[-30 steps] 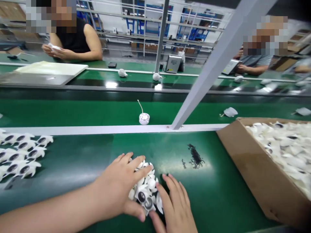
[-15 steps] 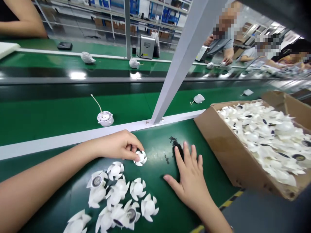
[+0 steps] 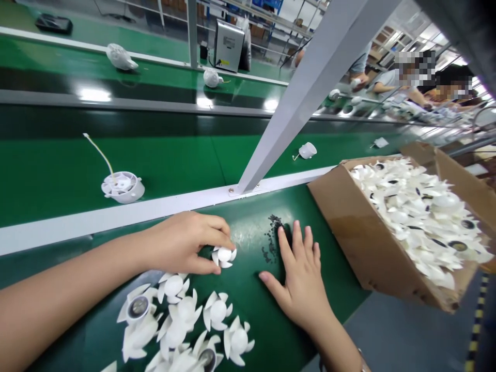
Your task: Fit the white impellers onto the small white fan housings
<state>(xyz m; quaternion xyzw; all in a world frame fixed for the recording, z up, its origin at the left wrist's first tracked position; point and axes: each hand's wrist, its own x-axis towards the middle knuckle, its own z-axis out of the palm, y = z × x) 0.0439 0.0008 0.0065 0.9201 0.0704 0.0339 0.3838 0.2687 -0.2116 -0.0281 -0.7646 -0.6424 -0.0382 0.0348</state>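
Note:
My left hand (image 3: 194, 243) has its thumb and fingers closed around the edges of a small white fan blade wheel (image 3: 224, 256) on the green work surface. My right hand (image 3: 304, 284) lies open, fingers spread, with its index fingertip at a scatter of tiny black pieces (image 3: 271, 240). What those pieces are is too small to tell. Below my left hand lies a loose cluster of more white fan wheels (image 3: 181, 315). One wheel (image 3: 138, 307) is turned over, showing a round metallic hub. Two others (image 3: 216, 311), (image 3: 237, 341) sit at the cluster's right side.
A cardboard box (image 3: 349, 237) heaped with white fan wheels stands at the right. A slanted metal post (image 3: 287, 121) rises from the white rail (image 3: 174, 200). Beyond it, a green conveyor belt (image 3: 186, 160) carries white fan housings (image 3: 123, 187). Other people work at the far right.
The view has shifted, and the housings on the belt appear further left. My left fingers now reach over the fan wheel's far edge. The black pieces are spread more loosely beside my right fingertips.

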